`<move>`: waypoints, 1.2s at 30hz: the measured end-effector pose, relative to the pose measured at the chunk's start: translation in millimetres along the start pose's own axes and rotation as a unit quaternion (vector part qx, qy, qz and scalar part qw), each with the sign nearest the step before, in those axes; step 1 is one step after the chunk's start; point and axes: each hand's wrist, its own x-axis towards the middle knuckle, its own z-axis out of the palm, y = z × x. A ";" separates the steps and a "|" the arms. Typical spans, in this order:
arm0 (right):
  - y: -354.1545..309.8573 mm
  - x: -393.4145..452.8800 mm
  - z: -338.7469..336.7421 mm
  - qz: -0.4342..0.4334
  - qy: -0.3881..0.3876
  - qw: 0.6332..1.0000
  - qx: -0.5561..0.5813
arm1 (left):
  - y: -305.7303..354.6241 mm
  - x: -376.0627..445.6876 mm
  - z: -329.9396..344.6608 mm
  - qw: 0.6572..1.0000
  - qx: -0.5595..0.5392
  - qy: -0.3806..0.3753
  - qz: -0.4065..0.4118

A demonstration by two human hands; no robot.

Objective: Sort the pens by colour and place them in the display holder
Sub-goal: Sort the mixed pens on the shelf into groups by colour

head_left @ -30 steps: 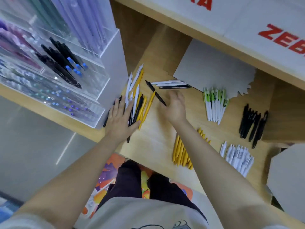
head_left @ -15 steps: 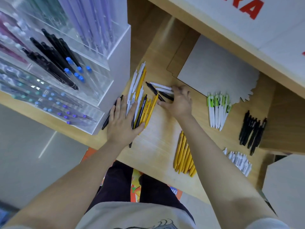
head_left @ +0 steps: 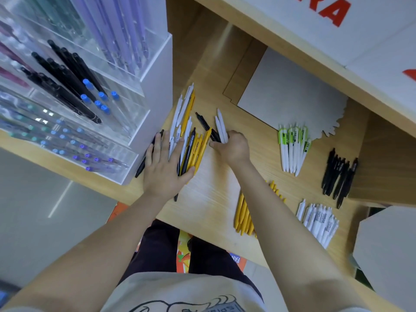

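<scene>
Two hands [head_left: 164, 167], five pen groups [head_left: 292, 149], one display holder [head_left: 155, 86]

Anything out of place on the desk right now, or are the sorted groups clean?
The sorted groups look clean. One black pen lies apart against the display holder base, partly under the left hand, outside the mixed pile. Nothing spilled or damaged.

Yellow pens [head_left: 242, 216] part hidden behind right forearm; mixed pens [head_left: 191, 145] part covered by left hand [head_left: 165, 167].

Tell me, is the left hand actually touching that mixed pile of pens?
Touching. The head view shows the left hand lying flat on the mixed pile of pens, fingers spread across the white and black ones.
</scene>
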 end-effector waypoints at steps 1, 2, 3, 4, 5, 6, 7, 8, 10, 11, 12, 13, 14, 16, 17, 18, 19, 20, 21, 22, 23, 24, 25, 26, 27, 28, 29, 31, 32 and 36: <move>0.0 -1.1 1.6 0.002 0.005 1.000 -0.001 | 0.0 0.0 0.2 1.000 0.001 -0.001 0.001; 0.3 -2.5 3.2 0.006 0.009 1.000 -0.002 | 0.0 -0.1 0.5 1.000 0.000 -0.002 0.002; 0.6 -4.2 4.6 0.010 0.012 1.000 0.002 | -0.1 -0.1 0.7 1.000 -0.003 -0.001 0.002; 1.3 -5.8 6.1 0.013 0.013 1.000 0.010 | -0.2 -0.1 1.0 1.000 -0.007 0.000 0.001; 1.7 -7.6 6.8 0.014 0.013 1.000 0.018 | -0.2 0.0 1.2 1.000 -0.009 0.001 0.001; 2.1 -9.3 7.0 0.014 0.012 1.000 0.023 | -0.2 -0.2 1.3 1.000 -0.009 0.001 0.001; 2.3 -10.8 6.5 0.014 0.011 1.000 0.022 | -0.2 -0.1 1.5 1.000 -0.007 0.001 0.001; 3.3 -11.0 6.2 0.014 0.006 1.000 0.018 | -0.5 0.4 1.7 1.000 -0.006 0.002 0.002; 4.0 -11.4 2.8 0.019 -0.015 0.999 0.023 | -0.9 0.6 2.3 1.000 -0.008 0.003 0.005; 4.7 -11.5 0.6 0.024 -0.027 0.999 0.041 | -1.1 0.4 2.6 1.000 -0.011 0.005 0.006; 5.8 -12.6 -1.6 0.031 -0.037 0.996 0.070 | -1.7 0.0 2.7 1.000 -0.018 0.007 0.007; 6.9 -15.3 -4.9 0.043 -0.043 0.992 0.108 | -2.3 0.2 2.4 1.000 -0.029 0.008 0.007; 7.9 -20.3 -9.4 0.054 -0.044 0.986 0.154 | -2.9 0.8 1.3 0.999 -0.043 0.008 0.007; 13.1 -33.7 -18.1 0.069 -0.050 0.965 0.248 | -1.2 0.7 -4.2 0.998 -0.066 0.015 0.018; 16.1 -41.7 -22.5 0.071 -0.061 0.954 0.286 | 1.9 0.3 -10.6 0.995 -0.088 0.026 0.033; 18.8 -50.4 -26.3 0.073 -0.077 0.942 0.318 | 6.4 -0.3 -18.8 0.990 -0.129 0.039 0.050; 21.2 -59.0 -30.1 0.069 -0.096 0.930 0.347 | 13.9 -0.9 -31.4 0.979 -0.188 0.047 0.058; 23.6 -67.3 -32.8 0.062 -0.114 0.918 0.374 | 24.1 -1.7 -48.0 0.961 -0.270 0.030 0.045; 26.3 -75.3 -34.7 0.052 -0.128 0.908 0.396 | 34.8 -2.5 -64.5 0.933 -0.359 -0.021 0.012; 28.2 -82.9 -35.9 0.044 -0.137 0.897 0.417 | 45.7 -3.8 -80.1 0.889 -0.444 -0.105 -0.031; 28.6 -90.3 -36.9 0.041 -0.142 0.886 0.439 | 55.6 -5.8 -91.7 0.824 -0.525 -0.201 -0.070; 28.5 -97.9 -37.4 0.042 -0.141 0.876 0.459 | 64.5 -9.0 -101.2 0.750 -0.589 -0.283 -0.096; 27.8 -104.7 -37.8 0.048 -0.135 0.871 0.471 | 72.1 -12.6 -104.3 0.699 -0.623 -0.337 -0.099; 27.2 -110.7 -37.7 0.059 -0.126 0.870 0.474 | 78.3 -16.7 -106.2 0.674 -0.637 -0.365 -0.089; 27.2 -116.1 -37.8 0.071 -0.114 0.871 0.472 | 82.6 -20.3 -105.5 0.671 -0.636 -0.372 -0.080; 27.5 -120.9 -38.3 0.079 -0.102 0.877 0.463 | 85.6 -22.5 -103.5 0.680 -0.628 -0.370 -0.076; 28.4 -125.2 -38.5 0.082 -0.094 0.883 0.453 | 88.3 -23.2 -100.9 0.689 -0.620 -0.368 -0.074; 31.6 -132.3 -38.8 0.078 -0.081 0.898 0.426 | 92.2 -24.1 -99.4 0.698 -0.608 -0.372 -0.072; 32.5 -135.7 -39.8 0.075 -0.076 0.905 0.411 | 93.3 -24.8 -100.4 0.703 -0.601 -0.374 -0.072; 34.0 -146.8 -46.1 0.067 -0.064 0.930 0.355 | 94.5 -26.1 -105.3 0.717 -0.580 -0.378 -0.083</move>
